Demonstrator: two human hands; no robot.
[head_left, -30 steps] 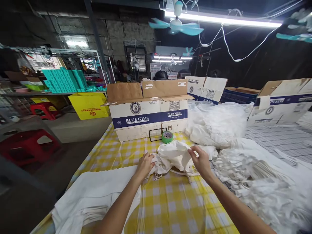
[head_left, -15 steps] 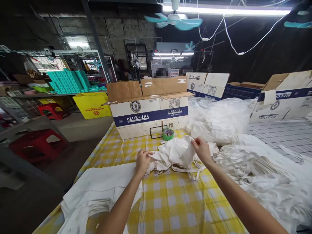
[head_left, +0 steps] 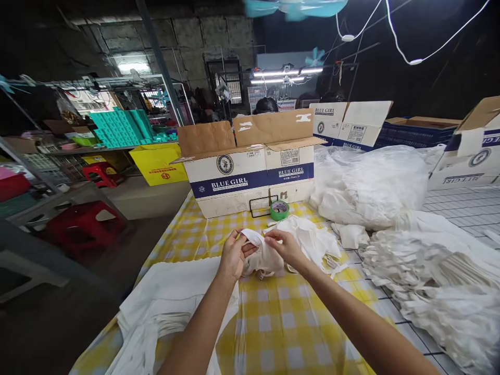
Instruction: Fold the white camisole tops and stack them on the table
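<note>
Between my hands hangs a piece of white cloth (head_left: 269, 260), its upper edge lifted off the table and its lower part gathered in loose folds. My left hand (head_left: 234, 254) grips the left end of that edge, thumb on top and fingers curled beneath. The fingertips of my right hand (head_left: 285, 246) pinch the same edge a short way to the right. Just behind and right of my right hand lies a loose heap of white cloth pieces (head_left: 310, 237) with thin straps. A neat stack of flat white cloth (head_left: 167, 291) rests beside my left forearm.
A white and blue carton (head_left: 250, 179) with raised flaps stands at the back of the yellow checked tablecloth (head_left: 269, 333). Before it are a green tape roll (head_left: 279, 210) and a black wire frame (head_left: 255, 207). Rightward lie a bulging plastic bag (head_left: 375, 182) and piled white cloth (head_left: 437, 281).
My right hand has come left and down towards my left hand, bringing a cloth piece away from the heap. My left hand has turned its palm upward under the cloth. The view has shifted left and down.
</note>
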